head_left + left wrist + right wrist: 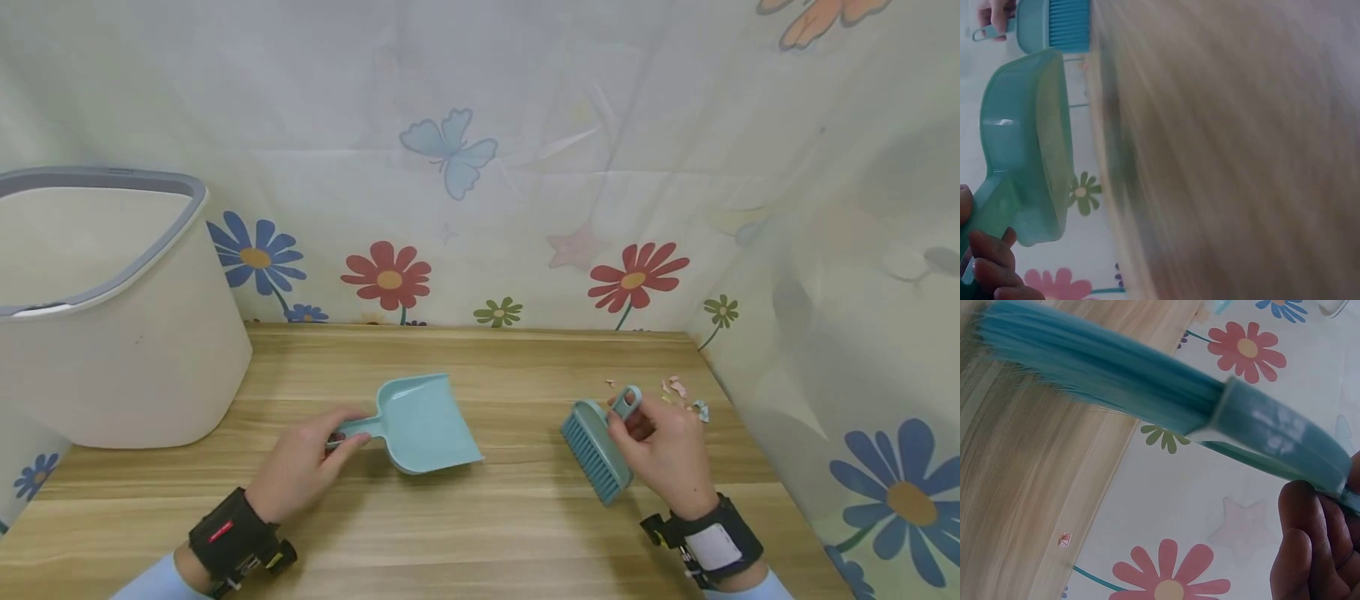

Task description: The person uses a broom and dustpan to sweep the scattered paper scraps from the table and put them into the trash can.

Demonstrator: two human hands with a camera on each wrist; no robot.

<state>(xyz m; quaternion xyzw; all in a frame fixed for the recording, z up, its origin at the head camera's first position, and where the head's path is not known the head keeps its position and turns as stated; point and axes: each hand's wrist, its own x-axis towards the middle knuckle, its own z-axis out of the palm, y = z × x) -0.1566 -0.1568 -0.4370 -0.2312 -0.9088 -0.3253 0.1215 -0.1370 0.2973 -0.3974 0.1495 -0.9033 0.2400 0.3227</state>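
Observation:
My left hand (311, 458) grips the handle of a light blue dustpan (427, 423), whose wide edge faces right in the head view. In the left wrist view the dustpan (1022, 144) appears raised off the wooden surface. A blue hand brush (597, 450) is pinched by its looped handle in my right hand (667, 450). Its bristles (1104, 362) show large in the right wrist view, held above the wood. Small scraps of paper (677, 387) lie just beyond my right hand, partly hidden by it.
A white bin (150, 358) with a grey rim stands at the left of the wooden table (510, 533). Behind and to the right hangs a curtain (525, 208) printed with flowers and butterflies. One paper scrap (1065, 540) lies close to the table's back edge.

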